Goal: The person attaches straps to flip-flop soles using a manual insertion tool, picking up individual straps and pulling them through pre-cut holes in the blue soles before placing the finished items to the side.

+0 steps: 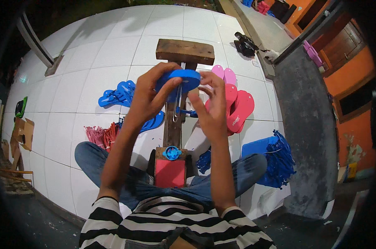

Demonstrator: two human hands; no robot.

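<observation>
A blue flip-flop sole [187, 79] is gripped by my left hand [152, 89], thumb on its near face, in front of the upright wooden stand [173, 128]. My right hand [213, 108] is at the sole's right edge; its fingers are apart, the index fingertip by the rim. Thin metal rods [178, 101] run down the stand behind the sole. Below them a blue strap piece [188, 112] lies across the stand. Nearer to me, a small blue cup [171, 153] holding blue bits sits above a red pad [170, 173] between my legs.
Blue flip-flops [118, 94] lie left of the stand, with bundled pink and red straps [105, 136] nearer. Red soles [241, 110] and pink soles [224, 74] lie to the right. Bundled blue straps [279, 159] rest beside my right knee. A wooden crosspiece [185, 51] tops the stand.
</observation>
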